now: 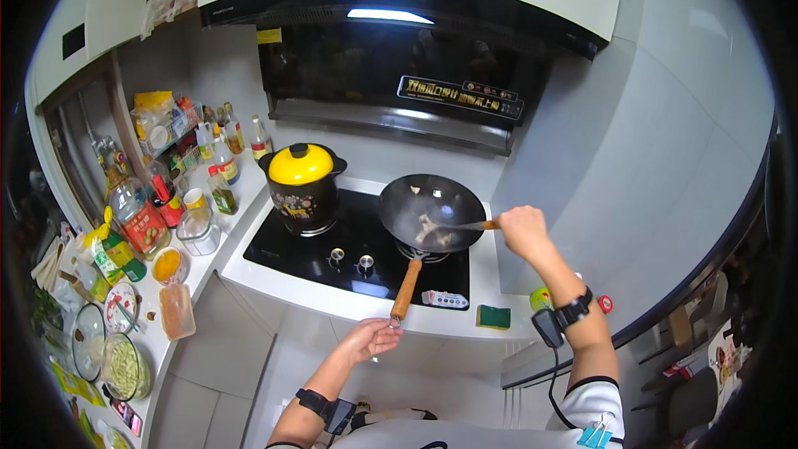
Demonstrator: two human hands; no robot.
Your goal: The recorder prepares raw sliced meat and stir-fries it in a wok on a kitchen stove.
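My right hand (522, 231) grips the wooden handle of a metal spatula (464, 226), whose blade reaches into a black wok (399, 206). Pale pieces of food, probably meat (427, 229), lie in the wok around the blade, and faint steam rises from them. The wok sits tilted on the right burner, with its wooden handle (408, 290) pointing towards me. At the metal ring on that handle's end is my left hand (374, 338), palm partly up, fingers loosely curled and not wrapped around the wood. Whether it touches the ring is unclear.
A black pot with a yellow lid (301, 165) stands on the left burner of the black glass hob (349, 224). A green-yellow sponge (494, 317) lies at the counter's front right. Bottles (142, 218), bowls and a plastic box (177, 312) crowd the left counter. A range hood (280, 6) overhangs the hob.
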